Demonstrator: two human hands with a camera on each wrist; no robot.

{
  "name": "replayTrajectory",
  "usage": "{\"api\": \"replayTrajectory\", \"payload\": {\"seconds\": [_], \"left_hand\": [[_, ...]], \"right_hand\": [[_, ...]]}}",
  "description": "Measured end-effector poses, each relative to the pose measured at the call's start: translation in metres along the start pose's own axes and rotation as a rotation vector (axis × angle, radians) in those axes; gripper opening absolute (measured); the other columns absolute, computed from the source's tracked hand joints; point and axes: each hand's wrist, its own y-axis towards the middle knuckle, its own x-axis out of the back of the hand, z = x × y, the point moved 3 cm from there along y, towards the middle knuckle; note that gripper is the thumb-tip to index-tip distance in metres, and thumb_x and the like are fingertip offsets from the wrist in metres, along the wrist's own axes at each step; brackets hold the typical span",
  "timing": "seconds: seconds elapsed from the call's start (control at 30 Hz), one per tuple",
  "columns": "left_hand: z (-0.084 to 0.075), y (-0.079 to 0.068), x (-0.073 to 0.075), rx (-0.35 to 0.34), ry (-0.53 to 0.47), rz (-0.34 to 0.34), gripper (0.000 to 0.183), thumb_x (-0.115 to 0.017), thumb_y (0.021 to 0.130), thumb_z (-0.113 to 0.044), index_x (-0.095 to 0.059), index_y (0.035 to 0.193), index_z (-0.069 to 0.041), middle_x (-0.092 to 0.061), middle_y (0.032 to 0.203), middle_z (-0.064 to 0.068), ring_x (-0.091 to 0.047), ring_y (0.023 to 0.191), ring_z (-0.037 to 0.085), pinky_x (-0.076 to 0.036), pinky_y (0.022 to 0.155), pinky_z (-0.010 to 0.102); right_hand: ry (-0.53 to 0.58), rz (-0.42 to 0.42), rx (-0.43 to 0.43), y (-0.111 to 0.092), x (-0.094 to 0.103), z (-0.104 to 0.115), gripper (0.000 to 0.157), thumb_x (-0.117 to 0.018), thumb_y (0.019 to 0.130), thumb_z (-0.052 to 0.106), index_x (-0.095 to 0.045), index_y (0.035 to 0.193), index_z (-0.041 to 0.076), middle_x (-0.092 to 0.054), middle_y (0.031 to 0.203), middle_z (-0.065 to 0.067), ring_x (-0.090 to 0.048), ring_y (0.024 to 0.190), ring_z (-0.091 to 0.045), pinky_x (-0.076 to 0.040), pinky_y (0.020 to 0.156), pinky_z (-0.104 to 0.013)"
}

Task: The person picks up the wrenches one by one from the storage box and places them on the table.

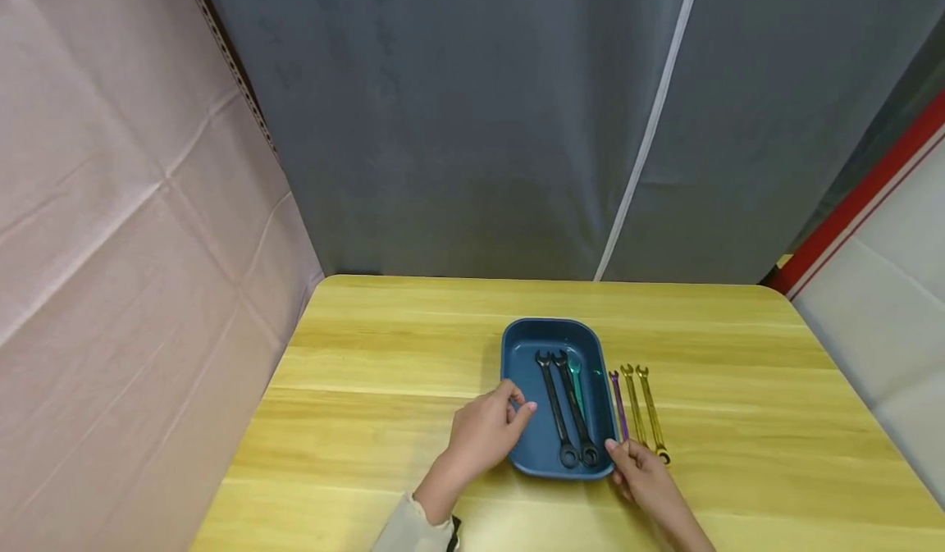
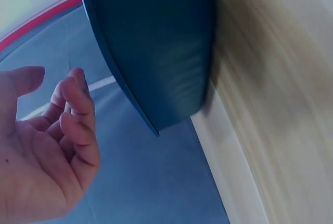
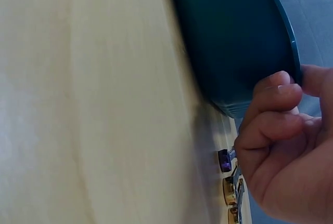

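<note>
A blue tray (image 1: 530, 449) lies lengthwise on the table, holding two black wrenches (image 1: 556, 407) and a green wrench (image 1: 577, 381). At its near right corner, my right hand (image 1: 645, 478) pinches the rim between thumb and curled fingers, which the right wrist view shows closely. My left hand (image 1: 483, 429) hovers by the tray's left rim with loosely bent fingers and nothing in them; in the left wrist view a gap separates it from the tray wall (image 2: 151, 47). Right of the tray lie a purple wrench (image 1: 618, 404) and two gold wrenches (image 1: 651, 408), their near ends partly behind my right hand.
The wooden table (image 1: 384, 371) extends around the tray on both sides. A grey curtain (image 1: 458, 125) hangs behind its far edge. Pale cloth (image 1: 148, 248) covers the left side, and a white panel with a red border (image 1: 864, 183) stands on the right.
</note>
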Motion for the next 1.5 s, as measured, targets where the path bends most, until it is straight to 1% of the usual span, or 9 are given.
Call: {"api": "replayTrajectory", "payload": {"seconds": [0.2,0.43,0.6,0.83,0.93,1.1,1.23,1.37,1.5], "left_hand": [[-0.010,0.012,-0.015,-0.038,0.073,-0.022,0.024,-0.055,0.096,-0.042,-0.063,0.096,-0.020,-0.050,0.061,-0.017,-0.040,0.048,-0.002,-0.032,0.045,0.020],[-0.017,0.026,-0.036,-0.079,0.163,-0.064,0.023,-0.060,0.092,-0.045,-0.065,0.090,-0.023,-0.049,0.059,-0.015,-0.040,0.049,-0.001,-0.030,0.045,0.020],[-0.018,0.035,-0.051,-0.051,0.234,-0.050,0.025,-0.061,0.091,-0.047,-0.062,0.085,-0.023,-0.051,0.060,-0.012,-0.044,0.049,0.003,-0.031,0.046,0.022],[-0.016,0.045,-0.066,-0.013,0.337,-0.108,0.030,-0.063,0.089,-0.047,-0.061,0.075,-0.021,-0.047,0.053,-0.009,-0.043,0.045,0.007,-0.027,0.042,0.023],[-0.014,0.048,-0.071,0.017,0.367,-0.107,0.033,-0.063,0.088,-0.050,-0.065,0.078,-0.019,-0.048,0.054,-0.007,-0.044,0.045,0.009,-0.027,0.041,0.025],[-0.012,0.051,-0.077,0.064,0.427,-0.071,0.040,-0.062,0.087,-0.054,-0.072,0.091,-0.015,-0.058,0.059,-0.002,-0.052,0.049,0.014,-0.032,0.042,0.028],[-0.010,0.054,-0.081,0.089,0.463,-0.041,0.043,-0.061,0.087,-0.056,-0.072,0.094,-0.016,-0.062,0.063,0.000,-0.057,0.052,0.017,-0.036,0.043,0.030],[-0.010,0.056,-0.085,0.113,0.488,-0.008,0.042,-0.061,0.086,-0.057,-0.071,0.086,-0.016,-0.061,0.061,0.000,-0.056,0.052,0.018,-0.036,0.044,0.032],[-0.008,0.055,-0.089,0.132,0.492,0.050,0.044,-0.063,0.086,-0.055,-0.063,0.066,-0.017,-0.057,0.056,0.000,-0.053,0.050,0.018,-0.036,0.044,0.032]], "right_hand": [[0.020,-0.001,-0.003,-0.002,-0.002,-0.001,0.039,-0.049,0.101,0.033,-0.044,0.073,0.006,-0.044,0.062,0.000,-0.034,0.049,-0.009,-0.031,0.047,-0.021],[0.035,-0.014,-0.025,-0.001,-0.003,-0.001,0.038,-0.048,0.101,0.033,-0.044,0.073,0.007,-0.044,0.061,0.001,-0.036,0.049,-0.010,-0.032,0.048,-0.021],[0.015,-0.010,-0.020,-0.001,-0.004,-0.002,0.041,-0.048,0.101,0.035,-0.044,0.072,0.007,-0.042,0.058,0.002,-0.035,0.048,-0.010,-0.032,0.047,-0.022],[0.012,-0.006,-0.031,0.001,-0.005,-0.005,0.044,-0.048,0.100,0.040,-0.044,0.072,0.007,-0.041,0.058,0.001,-0.033,0.047,-0.010,-0.031,0.046,-0.022],[0.009,-0.010,-0.035,0.002,-0.004,-0.006,0.043,-0.048,0.100,0.039,-0.044,0.071,0.007,-0.042,0.057,0.001,-0.033,0.046,-0.010,-0.030,0.045,-0.022],[0.031,-0.003,-0.037,0.002,-0.005,-0.007,0.043,-0.048,0.100,0.038,-0.043,0.071,0.007,-0.041,0.058,0.001,-0.031,0.045,-0.010,-0.030,0.044,-0.022],[0.043,-0.009,-0.042,0.003,-0.005,-0.007,0.043,-0.048,0.101,0.037,-0.043,0.071,0.006,-0.041,0.058,0.001,-0.030,0.045,-0.010,-0.030,0.044,-0.022],[0.035,-0.015,-0.034,0.002,-0.005,-0.008,0.044,-0.048,0.100,0.038,-0.044,0.070,0.006,-0.039,0.055,0.001,-0.029,0.044,-0.009,-0.029,0.044,-0.022],[0.014,-0.017,-0.013,0.002,-0.005,-0.009,0.047,-0.048,0.100,0.041,-0.044,0.069,0.006,-0.038,0.054,0.002,-0.029,0.044,-0.009,-0.029,0.043,-0.022]]}}
